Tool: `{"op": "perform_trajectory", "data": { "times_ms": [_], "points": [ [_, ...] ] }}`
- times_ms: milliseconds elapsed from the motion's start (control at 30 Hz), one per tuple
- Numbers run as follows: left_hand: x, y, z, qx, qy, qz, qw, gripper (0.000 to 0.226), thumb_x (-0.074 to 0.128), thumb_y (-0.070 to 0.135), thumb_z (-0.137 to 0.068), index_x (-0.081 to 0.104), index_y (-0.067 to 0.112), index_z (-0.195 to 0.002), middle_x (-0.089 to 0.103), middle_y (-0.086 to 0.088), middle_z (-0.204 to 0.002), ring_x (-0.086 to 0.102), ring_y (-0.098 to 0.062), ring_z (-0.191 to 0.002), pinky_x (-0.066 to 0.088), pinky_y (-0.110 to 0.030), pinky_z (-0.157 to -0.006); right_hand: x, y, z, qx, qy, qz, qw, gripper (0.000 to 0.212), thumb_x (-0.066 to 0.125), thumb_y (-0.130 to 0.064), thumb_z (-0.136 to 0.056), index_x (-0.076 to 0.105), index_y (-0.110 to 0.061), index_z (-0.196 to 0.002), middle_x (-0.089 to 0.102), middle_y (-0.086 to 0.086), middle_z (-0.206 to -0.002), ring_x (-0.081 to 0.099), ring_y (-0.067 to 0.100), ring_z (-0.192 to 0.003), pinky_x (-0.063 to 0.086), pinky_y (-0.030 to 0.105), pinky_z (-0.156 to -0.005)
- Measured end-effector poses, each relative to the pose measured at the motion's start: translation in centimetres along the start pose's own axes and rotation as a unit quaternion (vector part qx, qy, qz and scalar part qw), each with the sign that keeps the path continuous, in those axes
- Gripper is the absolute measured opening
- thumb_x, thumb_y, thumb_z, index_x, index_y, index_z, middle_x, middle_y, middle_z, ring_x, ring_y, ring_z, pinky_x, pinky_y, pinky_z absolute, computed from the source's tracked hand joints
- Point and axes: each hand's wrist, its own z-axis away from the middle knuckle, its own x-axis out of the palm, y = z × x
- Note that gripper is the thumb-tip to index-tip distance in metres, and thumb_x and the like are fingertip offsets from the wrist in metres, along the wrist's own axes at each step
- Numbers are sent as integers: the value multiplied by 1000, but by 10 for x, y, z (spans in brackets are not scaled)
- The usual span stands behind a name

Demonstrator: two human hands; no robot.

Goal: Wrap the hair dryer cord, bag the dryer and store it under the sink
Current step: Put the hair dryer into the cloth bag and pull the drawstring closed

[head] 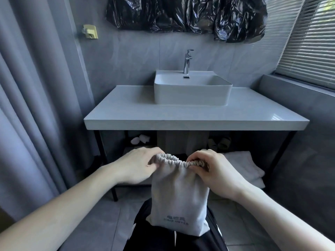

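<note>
- A grey drawstring bag [179,192] stands upright on the person's lap, its long axis vertical and its gathered mouth pointing up.
- Near its bottom edge the bag carries grey printing: a line of characters too blurred to read, and under it the words "HAIR DRYER".
- The dryer itself cannot be seen.
- The left hand [137,166] pinches the left end of the gathered mouth, fingers closed on the cloth.
- The right hand [215,171] pinches the right end likewise, fingers curled tight on the bunched rim.
- Beyond the hands stands a pale counter [195,116] on a black frame, with a white basin [192,89] and a chrome tap [187,61] towards its back edge.
- Under the counter, at the right, lie folded white towels [244,165].
</note>
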Motion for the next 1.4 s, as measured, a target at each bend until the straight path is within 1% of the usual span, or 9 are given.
{"op": "perform_trajectory", "data": {
  "times_ms": [67,133,233,333,433,533,633,800,1400],
  "points": [
    [-1,0,-7,-15,34,44,998,17,54,40,-103,62,27,-94,72,1,-83,71,-15,-66,60,-48,-77,-3,6,2,7,9,8,1000,11,73,-32,-97,75,-35,-107,66,-32,-91,56,4,-103,50,27,-90],
    [-3,-1,-9,-3,67,78,995,27,53,38,-107,61,24,-84,69,-7,-72,68,-20,-50,59,-44,-62,-6,11,5,26,27,8,999,11,75,-37,-95,75,-38,-106,64,-32,-85,53,-2,-102,46,18,-83],
    [-4,4,-8,10,86,107,990,31,50,31,-108,60,27,-79,52,-4,-59,53,-17,-48,49,-41,-57,-12,16,7,51,35,17,998,14,78,-43,-92,77,-39,-106,65,-28,-88,53,-13,-95,41,13,-76],
    [-3,9,-7,-18,103,144,984,35,51,29,-106,60,22,-73,44,7,-56,37,-9,-52,36,-32,-58,-15,18,7,49,48,21,997,22,76,-54,-88,78,-37,-102,69,-22,-93,63,-7,-92,47,15,-76],
    [-8,6,-8,-51,138,152,977,34,54,25,-101,60,12,-70,40,7,-52,33,-10,-53,31,-33,-57,-22,26,8,86,59,40,994,29,67,-61,-90,77,-35,-87,68,-20,-77,64,-2,-79,46,19,-64],
    [-9,-1,-8,-74,145,161,974,40,54,28,-101,54,7,-67,34,8,-48,29,-10,-49,27,-29,-51,-31,32,10,106,40,28,993,39,67,-48,-96,70,-24,-66,63,-15,-63,52,7,-53,35,19,-48],
    [-9,-2,-7,-66,133,172,974,47,53,29,-104,44,5,-65,28,9,-48,24,-9,-46,22,-24,-47,-42,36,11,111,28,-40,993,35,69,-33,-101,76,-19,-70,55,5,-56,43,6,-47,34,17,-49],
    [-16,-6,-8,-59,142,155,976,50,54,27,-105,39,5,-63,27,9,-48,24,-11,-47,22,-27,-49,-48,46,11,172,71,-128,974,40,64,-30,-104,73,-14,-69,40,-11,-40,36,5,-34,29,16,-36],
    [-41,-29,4,-42,193,117,973,52,57,26,-105,36,12,-59,27,7,-53,23,-11,-50,23,-33,-53,-40,62,14,214,209,-215,930,41,64,-31,-105,68,-13,-68,39,-12,-41,35,10,-36,34,31,-51]
  ]
}}
